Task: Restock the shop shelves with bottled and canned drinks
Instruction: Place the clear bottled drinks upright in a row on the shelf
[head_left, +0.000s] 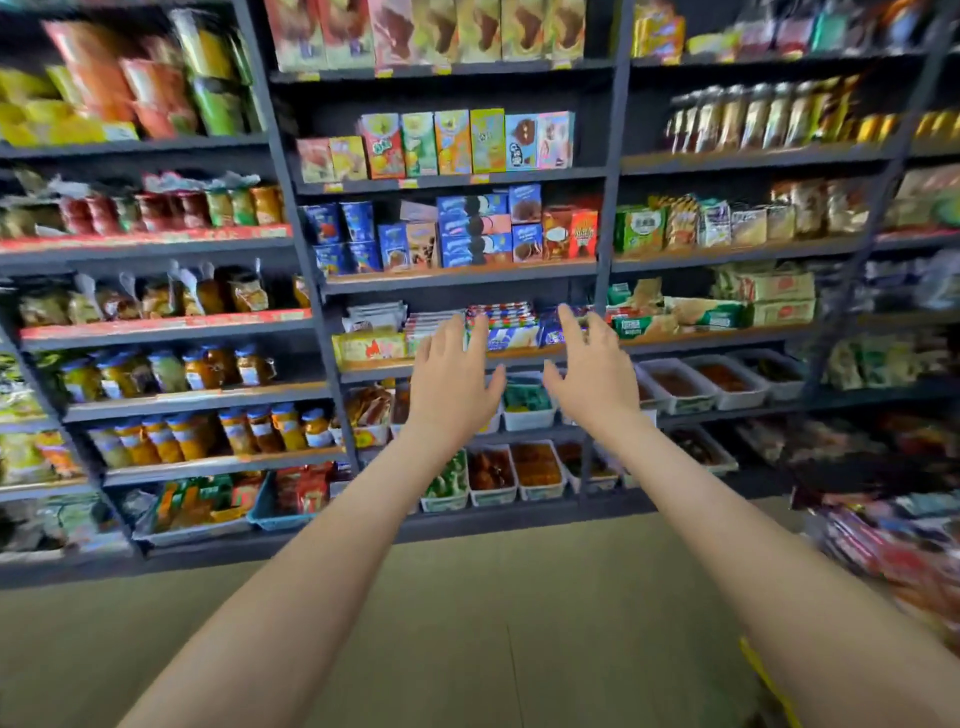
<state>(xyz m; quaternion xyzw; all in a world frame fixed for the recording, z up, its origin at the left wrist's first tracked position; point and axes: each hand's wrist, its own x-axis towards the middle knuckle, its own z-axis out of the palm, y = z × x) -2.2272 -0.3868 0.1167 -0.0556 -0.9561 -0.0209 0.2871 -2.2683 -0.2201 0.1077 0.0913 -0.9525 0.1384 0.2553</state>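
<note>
Two bare forearms stretch out over a tan floor (467, 597). The left hand (452, 382) and right hand (592, 376) are raised side by side, fingers straight and spread, before dark shop shelves (457, 276) of boxed snacks (467, 228). A blurred row of bottles (753, 117) stands on an upper right shelf.

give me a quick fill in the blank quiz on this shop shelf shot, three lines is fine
1. The left hand and the right hand reach forward, and both hold ____.
2. The jars left of the hands have ____ lids.
3. The tubs below the hands are ____ in colour.

Missing words: nothing; blue; white
</note>
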